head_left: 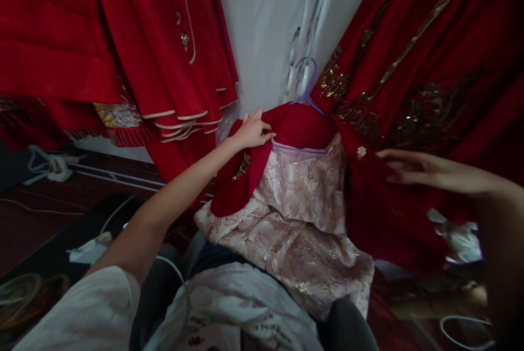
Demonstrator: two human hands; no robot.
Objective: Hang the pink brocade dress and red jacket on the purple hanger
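Observation:
A pink-and-gold brocade dress (307, 187) hangs on a purple hanger (308, 91) and spreads over my lap. Over its shoulders lies a red jacket (298, 124), its front parted so the dress shows between the two sides. My left hand (254, 130) is closed on the jacket's edge near the collar. On the other side, my right hand (426, 170) has its fingers bent around the red cloth, beside a small flower-shaped ornament (361, 152). Its fingertips are partly hidden in the folds.
Red garments with pale trim (180, 78) hang at the left, and red cloth with gold embroidery (429, 100) hangs at the right. Behind the hanger is a pale panel (262, 23) with a metal rail. A dark surface (45, 253) at lower left carries a white object (88, 250).

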